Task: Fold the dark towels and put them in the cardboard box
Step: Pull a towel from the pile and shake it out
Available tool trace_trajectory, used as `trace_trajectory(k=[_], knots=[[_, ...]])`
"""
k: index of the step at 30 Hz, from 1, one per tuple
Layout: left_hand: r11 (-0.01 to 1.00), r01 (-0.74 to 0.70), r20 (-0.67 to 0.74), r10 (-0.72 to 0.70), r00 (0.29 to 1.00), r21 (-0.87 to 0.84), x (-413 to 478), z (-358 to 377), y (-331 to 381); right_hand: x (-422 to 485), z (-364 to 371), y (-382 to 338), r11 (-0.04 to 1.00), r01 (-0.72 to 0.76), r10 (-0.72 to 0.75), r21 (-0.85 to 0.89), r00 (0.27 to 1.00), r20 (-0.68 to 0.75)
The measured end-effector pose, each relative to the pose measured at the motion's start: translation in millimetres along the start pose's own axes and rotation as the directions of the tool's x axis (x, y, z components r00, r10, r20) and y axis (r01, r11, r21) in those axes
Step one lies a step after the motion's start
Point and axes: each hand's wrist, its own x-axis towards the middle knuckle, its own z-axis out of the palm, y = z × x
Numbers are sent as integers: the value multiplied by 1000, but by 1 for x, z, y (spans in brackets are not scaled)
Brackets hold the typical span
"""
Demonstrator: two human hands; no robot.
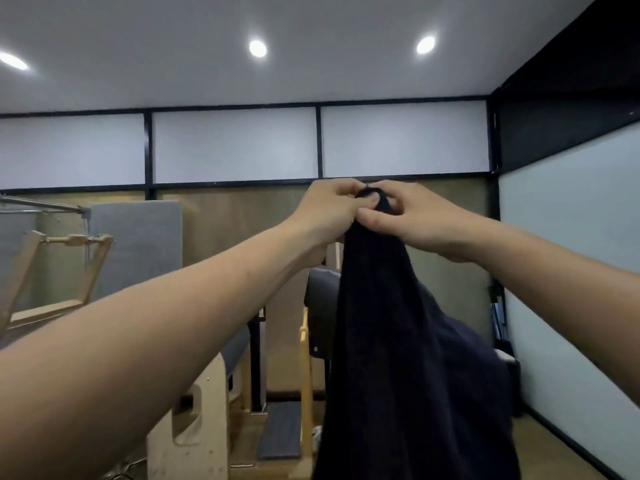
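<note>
A dark navy towel (391, 341) hangs straight down in front of me, held up at arm's length. My left hand (329, 213) and my right hand (415, 220) meet at its top edge, and both pinch the bunched cloth there, fingers curled round it. The towel's lower part runs out of the bottom of the view. No cardboard box is in view.
Wooden exercise equipment with grey pads (207, 393) stands on the floor ahead, below my left arm. A wooden frame (55, 271) stands at the left. A white glass wall (571, 271) runs along the right, and a panelled wall (242, 220) closes the back.
</note>
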Motion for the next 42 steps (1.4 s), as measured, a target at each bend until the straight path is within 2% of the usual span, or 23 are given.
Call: trace_trajectory(k=[4, 8, 15, 18, 20, 22, 24, 26, 28, 30, 32, 34, 35, 36, 39, 42], knots=[[981, 75, 7, -75, 997, -181, -12, 1, -14, -6, 3, 14, 960, 79, -91, -268, 995, -30], [928, 106, 113, -70, 991, -356, -28, 13, -37, -18, 17, 22, 936, 177, -215, -303, 972, -98], [967, 232, 399, -171, 901, -110, -67, 14, -105, -21, 11, 36, 940, 83, -149, -332, 972, -180], [954, 261, 367, -193, 910, -147, -82, 18, -129, -16, -1, 40, 947, 31, -118, -318, 959, -257], [945, 292, 389, -217, 895, -145, -93, 14, -145, -11, -12, 47, 949, -74, -49, -307, 926, -375], [942, 323, 453, -249, 856, -91, -105, 15, -157, -8, -19, 53, 948, -178, 35, -263, 881, -472], [953, 303, 437, -269, 858, -9, -112, 19, -167, -9, -20, 59, 949, -242, 117, -203, 866, -486], [953, 302, 253, -296, 921, 13, -109, 20, -177, -10, -19, 70, 950, -289, 204, -121, 864, -461], [938, 340, 28, -339, 940, -72, -100, 16, -182, -13, -16, 74, 935, -340, 352, 105, 839, -414], [956, 288, -73, -292, 953, -61, -91, 13, -172, -20, -5, 66, 882, -399, 458, 250, 850, -259], [980, 198, -31, -199, 980, -14, -80, 14, -151, -30, 19, 52, 894, -412, 414, 174, 910, 23], [994, 105, 18, -105, 994, 10, -69, 15, -131, -46, 52, 31, 931, -363, 355, -38, 875, 329], [997, 69, 20, -69, 997, 28, -66, 15, -124, -50, 64, 29, 943, -309, 331, -121, 853, 405], [998, 39, 21, -40, 999, 54, -65, 13, -119, -50, 70, 30, 950, -270, 312, -158, 861, 401], [999, 2, 52, -4, 999, 52, -72, 3, -118, -46, 74, 32, 946, -264, 305, -188, 921, 242], [999, 16, 70, -18, 997, 34, -80, -6, -123, -39, 82, 27, 968, -203, 236, -146, 934, 267]])
